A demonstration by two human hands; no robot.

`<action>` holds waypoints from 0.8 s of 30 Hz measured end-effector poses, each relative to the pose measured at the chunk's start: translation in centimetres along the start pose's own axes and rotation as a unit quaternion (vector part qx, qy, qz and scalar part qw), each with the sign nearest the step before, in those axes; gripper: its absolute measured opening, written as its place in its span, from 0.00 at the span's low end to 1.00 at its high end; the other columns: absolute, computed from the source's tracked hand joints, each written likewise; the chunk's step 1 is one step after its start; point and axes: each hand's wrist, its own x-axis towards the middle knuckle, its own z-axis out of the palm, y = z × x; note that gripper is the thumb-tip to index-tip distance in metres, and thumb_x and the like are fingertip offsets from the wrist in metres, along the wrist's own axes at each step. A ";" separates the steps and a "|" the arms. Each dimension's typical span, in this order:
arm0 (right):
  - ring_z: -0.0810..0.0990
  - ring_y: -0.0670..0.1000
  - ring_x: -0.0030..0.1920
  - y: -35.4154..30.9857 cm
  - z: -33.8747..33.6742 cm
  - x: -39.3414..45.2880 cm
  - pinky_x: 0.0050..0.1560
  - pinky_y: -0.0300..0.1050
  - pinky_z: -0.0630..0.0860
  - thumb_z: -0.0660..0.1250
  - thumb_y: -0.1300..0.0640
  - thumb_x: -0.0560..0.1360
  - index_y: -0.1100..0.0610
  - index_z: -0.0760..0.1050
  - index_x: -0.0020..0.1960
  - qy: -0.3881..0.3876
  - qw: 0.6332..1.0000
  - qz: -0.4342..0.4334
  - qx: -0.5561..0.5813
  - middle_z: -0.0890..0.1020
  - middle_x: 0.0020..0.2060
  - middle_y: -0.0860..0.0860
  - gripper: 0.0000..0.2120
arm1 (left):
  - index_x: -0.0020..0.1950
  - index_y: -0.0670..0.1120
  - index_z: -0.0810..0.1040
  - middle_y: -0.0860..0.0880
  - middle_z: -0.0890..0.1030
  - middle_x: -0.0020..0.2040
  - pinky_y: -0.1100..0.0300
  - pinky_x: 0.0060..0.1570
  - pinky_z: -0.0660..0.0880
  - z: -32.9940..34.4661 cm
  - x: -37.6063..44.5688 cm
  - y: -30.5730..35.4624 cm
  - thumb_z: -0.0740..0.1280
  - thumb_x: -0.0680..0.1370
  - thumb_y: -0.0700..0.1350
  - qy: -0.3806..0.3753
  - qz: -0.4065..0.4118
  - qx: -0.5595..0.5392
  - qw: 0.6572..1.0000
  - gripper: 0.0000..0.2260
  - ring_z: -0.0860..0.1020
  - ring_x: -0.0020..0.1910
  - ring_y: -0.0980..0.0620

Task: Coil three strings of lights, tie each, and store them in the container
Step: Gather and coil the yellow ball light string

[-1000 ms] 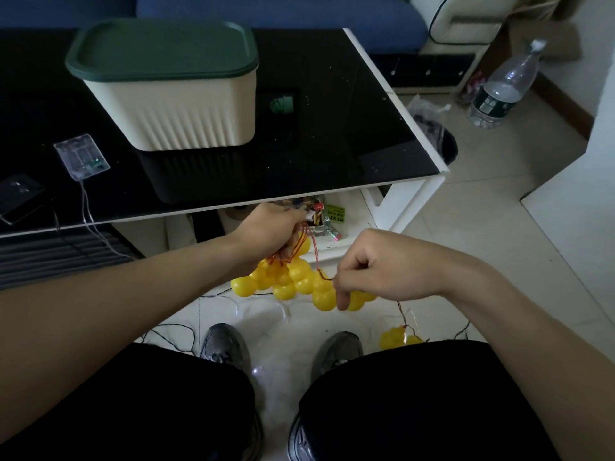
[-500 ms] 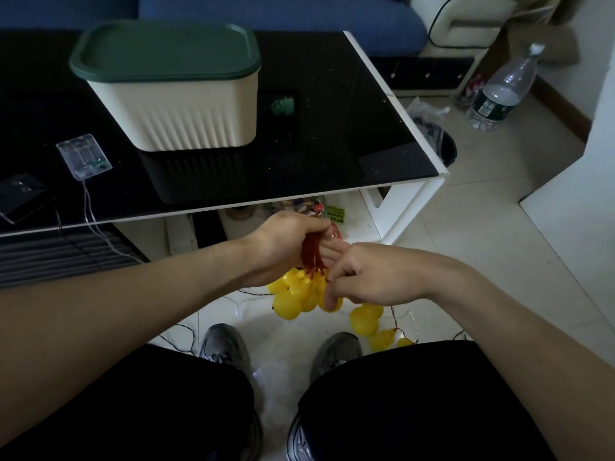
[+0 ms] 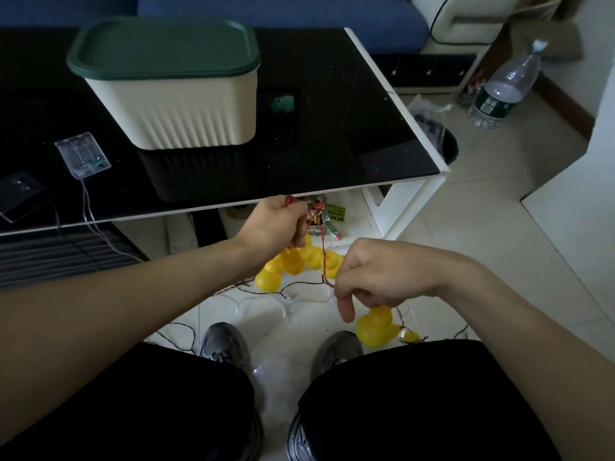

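below table edge | left hand point(image 3: 278, 224) clamps coiled red wire point(image 3: 311, 212) | right hand point(image 3: 376, 277) pinches its strand

Head view, steeply downward, close

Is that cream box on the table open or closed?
Closed: the green lid sits flat on the cream container, covering its whole top.

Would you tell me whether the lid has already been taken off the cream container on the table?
No, the green lid sits closed on top of the cream container, which stands on the black table.
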 end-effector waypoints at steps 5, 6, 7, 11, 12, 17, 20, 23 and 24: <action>0.61 0.49 0.21 -0.1 0.1 0.5 0.26 0.41 0.61 0.61 0.61 0.80 0.61 0.84 0.40 -0.039 0.999 -0.027 0.019 0.66 0.20 0.51 0.15 | 0.40 0.40 0.74 0.43 0.77 0.33 0.57 0.35 0.73 0.5 -0.5 0.8 0.60 0.82 0.39 -0.069 -0.035 -0.147 0.986 0.12 0.76 0.30 0.48; 0.62 0.50 0.21 -0.1 0.2 0.5 0.26 0.42 0.63 0.61 0.61 0.80 0.62 0.84 0.40 -0.044 0.998 -0.036 0.020 0.67 0.20 0.51 0.15 | 0.41 0.39 0.75 0.42 0.78 0.34 0.57 0.37 0.74 0.5 -0.7 0.8 0.60 0.82 0.39 -0.097 -0.043 -0.167 0.980 0.11 0.77 0.31 0.48; 0.64 0.50 0.21 0.0 0.2 0.6 0.28 0.42 0.65 0.61 0.61 0.80 0.62 0.84 0.41 -0.045 0.998 -0.045 0.022 0.68 0.20 0.51 0.15 | 0.42 0.39 0.75 0.42 0.79 0.35 0.57 0.38 0.75 0.5 -0.8 0.9 0.60 0.82 0.39 -0.124 -0.049 -0.180 0.975 0.10 0.78 0.33 0.48; 0.69 0.51 0.23 0.4 0.0 1.0 0.28 0.38 0.69 0.61 0.59 0.82 0.65 0.83 0.47 -0.005 0.998 -0.063 0.031 0.73 0.21 0.50 0.15 | 0.43 0.39 0.77 0.45 0.79 0.34 0.61 0.35 0.77 0.7 -1.3 1.0 0.61 0.81 0.40 -0.190 -0.061 -0.178 0.964 0.09 0.78 0.33 0.51; 0.70 0.50 0.23 0.5 -0.2 1.0 0.28 0.39 0.71 0.60 0.58 0.83 0.64 0.83 0.48 0.008 0.997 -0.065 0.032 0.74 0.22 0.50 0.15 | 0.43 0.39 0.78 0.45 0.79 0.34 0.61 0.34 0.77 0.8 -1.3 0.9 0.62 0.81 0.40 -0.194 -0.059 -0.166 0.965 0.10 0.77 0.33 0.51; 0.79 0.50 0.27 1.3 -1.0 0.8 0.34 0.41 0.77 0.63 0.53 0.83 0.57 0.83 0.44 0.094 0.993 -0.062 0.038 0.82 0.28 0.52 0.15 | 0.40 0.37 0.80 0.41 0.80 0.33 0.56 0.35 0.73 0.8 -1.6 0.2 0.63 0.81 0.40 -0.234 -0.030 -0.045 0.971 0.13 0.76 0.31 0.47; 0.81 0.50 0.28 1.3 -1.1 1.0 0.34 0.41 0.78 0.66 0.51 0.81 0.57 0.83 0.41 0.146 0.987 -0.059 0.010 0.83 0.30 0.51 0.14 | 0.40 0.38 0.78 0.44 0.80 0.32 0.60 0.31 0.71 0.9 -1.9 0.3 0.61 0.82 0.40 -0.263 -0.031 -0.001 0.964 0.13 0.75 0.30 0.48; 0.83 0.47 0.29 1.3 -0.9 1.4 0.34 0.41 0.78 0.71 0.46 0.77 0.56 0.82 0.38 0.187 0.977 -0.063 -0.075 0.84 0.30 0.51 0.15 | 0.41 0.37 0.77 0.43 0.78 0.32 0.57 0.31 0.66 1.0 -1.8 0.2 0.60 0.82 0.41 -0.270 -0.023 0.032 0.962 0.13 0.71 0.27 0.49; 0.81 0.44 0.28 1.3 -0.9 1.5 0.32 0.38 0.76 0.72 0.44 0.75 0.54 0.81 0.35 0.201 0.972 -0.063 -0.103 0.84 0.29 0.50 0.16 | 0.41 0.37 0.76 0.43 0.76 0.31 0.56 0.32 0.65 1.0 -1.8 0.2 0.60 0.82 0.40 -0.274 -0.020 0.044 0.961 0.12 0.70 0.27 0.49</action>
